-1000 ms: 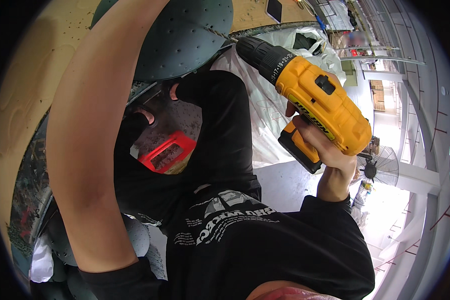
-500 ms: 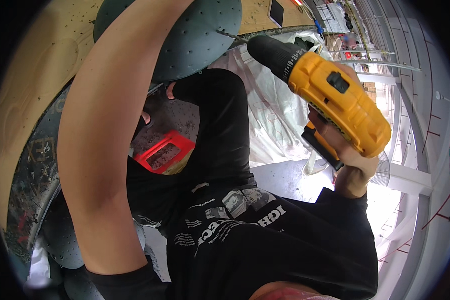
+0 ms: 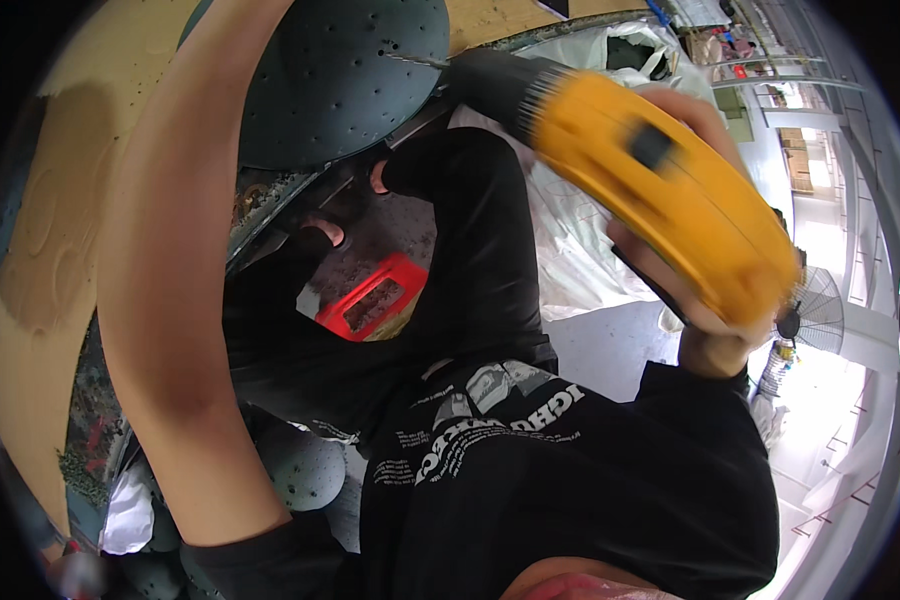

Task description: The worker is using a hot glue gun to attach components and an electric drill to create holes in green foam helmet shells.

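My right hand (image 3: pixel 698 312) is closed round the handle of a yellow and black cordless drill (image 3: pixel 660 170), whose body is blurred. Its thin twist bit (image 3: pixel 415 60) points left, with the tip at the surface of a dark grey-green dome (image 3: pixel 345 95) dotted with small holes. Whether the tip has entered a hole I cannot tell. My left forearm (image 3: pixel 170 300) reaches up across the dome's left side. Its hand lies beyond the upper edge, out of sight.
The dome rests on a wooden worktop (image 3: pixel 45 330) with a dark, debris-strewn edge. Below, a red plastic stool (image 3: pixel 400 275) stands on the floor between my legs. White sheeting (image 3: pixel 580 260) hangs at right; a fan (image 3: pixel 815 310) stands behind. More dotted domes (image 3: pixel 305 470) sit low at left.
The view has shifted, so the dome and my left forearm appear farther left. The drill has moved with its bit slightly farther in from the dome's right edge.
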`<state>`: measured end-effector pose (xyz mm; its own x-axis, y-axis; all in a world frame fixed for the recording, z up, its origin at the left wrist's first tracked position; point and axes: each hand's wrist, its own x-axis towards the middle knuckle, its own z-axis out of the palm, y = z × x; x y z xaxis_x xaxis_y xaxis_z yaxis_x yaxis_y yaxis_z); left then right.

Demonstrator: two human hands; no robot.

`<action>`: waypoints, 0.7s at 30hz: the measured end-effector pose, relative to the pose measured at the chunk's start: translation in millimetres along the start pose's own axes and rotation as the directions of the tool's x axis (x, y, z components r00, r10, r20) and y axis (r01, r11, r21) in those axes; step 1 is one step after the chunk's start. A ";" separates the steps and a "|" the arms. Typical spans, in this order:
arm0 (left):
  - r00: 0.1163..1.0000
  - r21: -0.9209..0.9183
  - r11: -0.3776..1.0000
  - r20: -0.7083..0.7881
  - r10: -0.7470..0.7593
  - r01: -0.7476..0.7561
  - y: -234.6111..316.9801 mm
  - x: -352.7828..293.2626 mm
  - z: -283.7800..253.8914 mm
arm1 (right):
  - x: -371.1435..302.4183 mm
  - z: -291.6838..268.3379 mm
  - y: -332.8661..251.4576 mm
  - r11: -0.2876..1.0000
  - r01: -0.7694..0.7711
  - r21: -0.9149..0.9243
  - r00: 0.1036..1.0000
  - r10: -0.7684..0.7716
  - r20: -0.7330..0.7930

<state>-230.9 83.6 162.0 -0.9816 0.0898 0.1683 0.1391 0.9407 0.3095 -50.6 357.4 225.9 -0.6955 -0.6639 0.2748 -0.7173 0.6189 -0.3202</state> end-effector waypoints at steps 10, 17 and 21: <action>0.988 0.128 0.992 -0.149 0.039 -0.020 -2.4 3.4 9.0 | -120.2 125.0 86.0 -0.138 -0.245 0.960 0.794 0.540 0.280; 0.739 0.022 0.967 -0.641 0.208 -0.254 11.3 -83.0 34.3 | -147.2 215.3 135.0 -0.643 -0.196 0.740 0.798 0.335 0.502; 0.827 -0.076 0.984 -0.554 0.093 -0.162 27.0 -115.4 69.7 | -146.5 217.6 150.5 -0.697 -0.203 0.688 0.822 0.260 0.507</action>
<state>-123.0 121.4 85.7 -0.7270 -0.0195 0.6863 0.3055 0.8860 0.3488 -47.5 456.4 -59.8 -0.7368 -0.5973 -0.3169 0.6705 -0.5850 -0.4563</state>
